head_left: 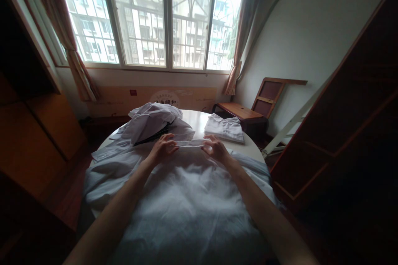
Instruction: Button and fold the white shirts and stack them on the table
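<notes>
Watching from afar, I see a round white surface [197, 118] below a barred window [139, 20], with a brown cupboard [46, 140] at left. A pale, creased shirt [186, 198] lies spread over its near part, collar [190, 144] farthest from me. My left hand [163, 148] and right hand [215, 148] pinch the collar's ends, fingers [168, 136] narrowly bent. Beyond sit a rumpled clothes heap [149, 122] and a folded garment [224, 128]. My forearms [116, 207] hide parts of the shirt.
</notes>
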Tool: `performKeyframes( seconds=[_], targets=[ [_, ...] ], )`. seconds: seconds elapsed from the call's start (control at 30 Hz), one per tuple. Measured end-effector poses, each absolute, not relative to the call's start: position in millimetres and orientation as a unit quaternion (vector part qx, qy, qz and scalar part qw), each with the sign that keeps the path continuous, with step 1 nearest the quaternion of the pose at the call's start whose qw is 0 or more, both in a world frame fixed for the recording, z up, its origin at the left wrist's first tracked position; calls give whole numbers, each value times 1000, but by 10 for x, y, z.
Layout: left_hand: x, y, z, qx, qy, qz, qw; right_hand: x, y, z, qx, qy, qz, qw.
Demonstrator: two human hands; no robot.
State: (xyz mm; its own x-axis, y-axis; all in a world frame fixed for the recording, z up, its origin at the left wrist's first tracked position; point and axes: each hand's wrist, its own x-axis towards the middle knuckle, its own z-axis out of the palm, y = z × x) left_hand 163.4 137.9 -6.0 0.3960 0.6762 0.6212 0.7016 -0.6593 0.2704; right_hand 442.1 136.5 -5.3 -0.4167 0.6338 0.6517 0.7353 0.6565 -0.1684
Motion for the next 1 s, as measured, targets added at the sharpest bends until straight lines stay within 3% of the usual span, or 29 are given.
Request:
performKeyframes(
  seconds=[0.13, 0.33, 0.57, 1.0],
  targets=[
    [1712, 1346, -51, -859, -378, -344, 11, 4322, 1361, -57, -389, -855, -86, 331],
    [1712, 1342, -15, -834, -393, -388, -29, 4321, 1390, -46, -393, -841, -68, 365],
    [1710, 1343, 68, -812, -436, -386, 45, 4330, 1395, 30, -387, -835, -50, 388],
    [1882, 1143, 143, -837, -457, -291, 71, 4219, 1262, 30, -366, -845, -110, 374]
  ],
)
